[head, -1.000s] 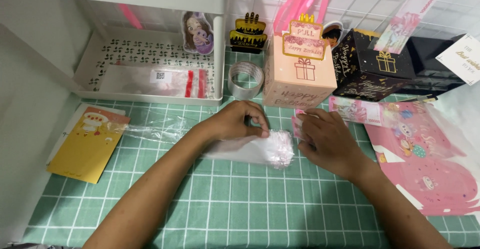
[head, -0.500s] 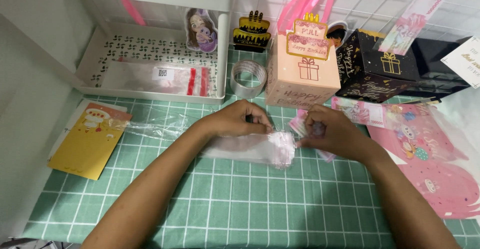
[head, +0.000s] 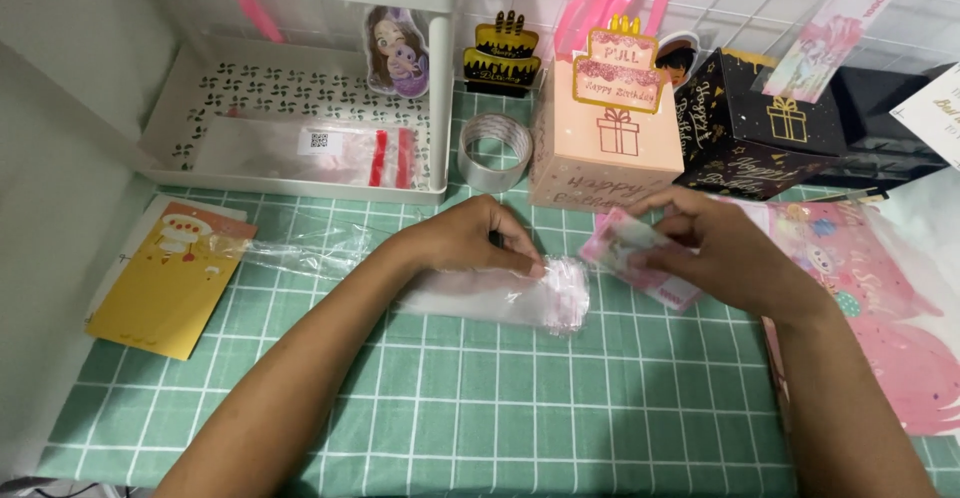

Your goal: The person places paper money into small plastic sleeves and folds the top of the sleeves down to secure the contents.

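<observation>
1. Left hand (head: 470, 241) sits palm down on the mat, fingertips pressed together on the top edge of a clear sleeve (head: 500, 296), pinning it flat.
2. Right hand (head: 722, 248) is pinching a pink note (head: 632, 260) between thumb and fingers, holding it just off the sleeve's open right end, tilted a bit.
3. The sleeve lies across the middle of the green grid mat (head: 500, 398), between both hands.
4. Just behind the hands: a pink gift box (head: 600, 153) and a tape roll (head: 494, 150) next to it on the left.
5. A black gift box (head: 760, 138) stands right of the pink one.
6. On the far left there's a yellow card (head: 165, 283), and behind it a white tray (head: 300, 128) with more clear bags inside.
7. Pink printed bags (head: 880, 298) lie on the right side, under the right forearm.
</observation>
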